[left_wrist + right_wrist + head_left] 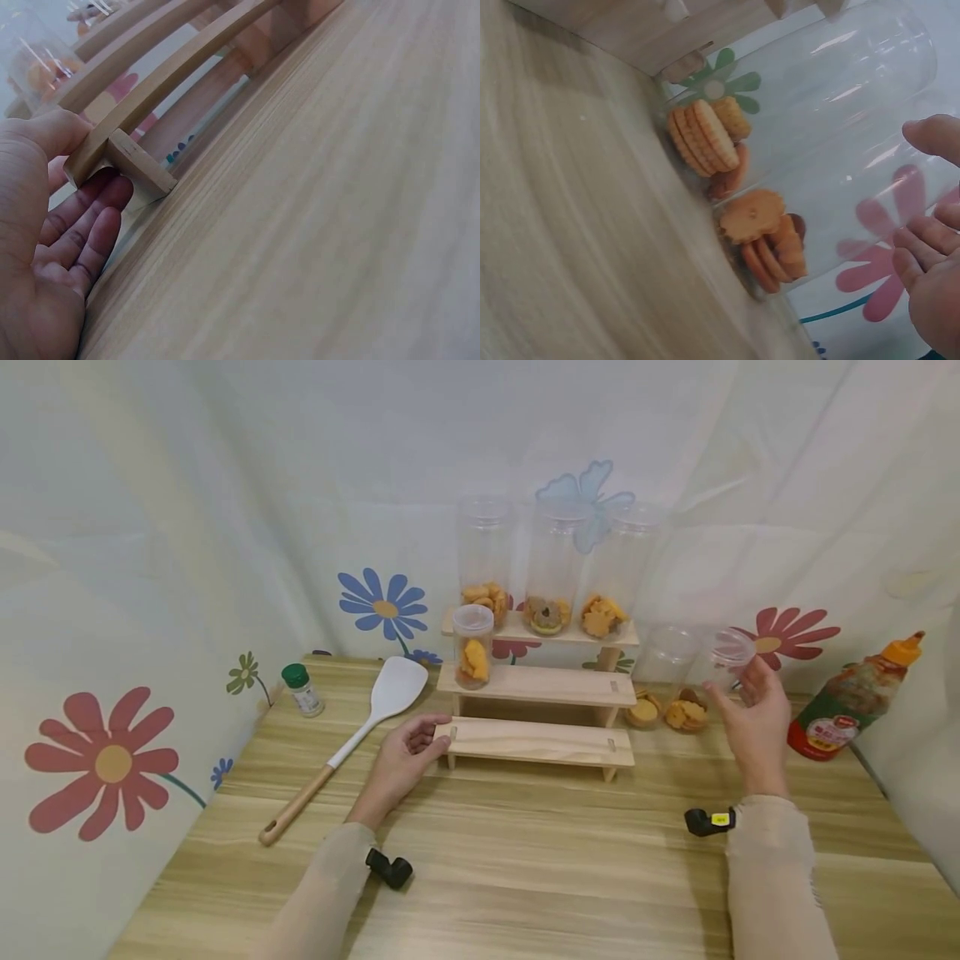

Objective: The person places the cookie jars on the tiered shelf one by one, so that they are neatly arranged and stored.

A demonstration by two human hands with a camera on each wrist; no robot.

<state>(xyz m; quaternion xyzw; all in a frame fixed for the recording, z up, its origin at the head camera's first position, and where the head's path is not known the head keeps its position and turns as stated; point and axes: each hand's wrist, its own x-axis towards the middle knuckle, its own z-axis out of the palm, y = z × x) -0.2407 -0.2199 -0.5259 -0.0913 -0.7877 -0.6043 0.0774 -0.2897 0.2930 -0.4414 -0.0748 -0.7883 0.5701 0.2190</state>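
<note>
A three-tier wooden display shelf stands on the table. My left hand grips the left end of its lowest tier, thumb above the board and fingers beneath, as the left wrist view shows. Near the lid of a tall clear jar with biscuits is my right hand, its thumb and fingers spread; whether it touches the jar I cannot tell. Beside that jar stands another tall jar with biscuits. A small lidded jar sits on the middle tier's left end. Three tall jars line the top tier.
A white spatula with a wooden handle lies left of the shelf, near a green-capped shaker bottle. At the far right stands a red sauce bottle with an orange tip. A flower-printed curtain hangs behind the table.
</note>
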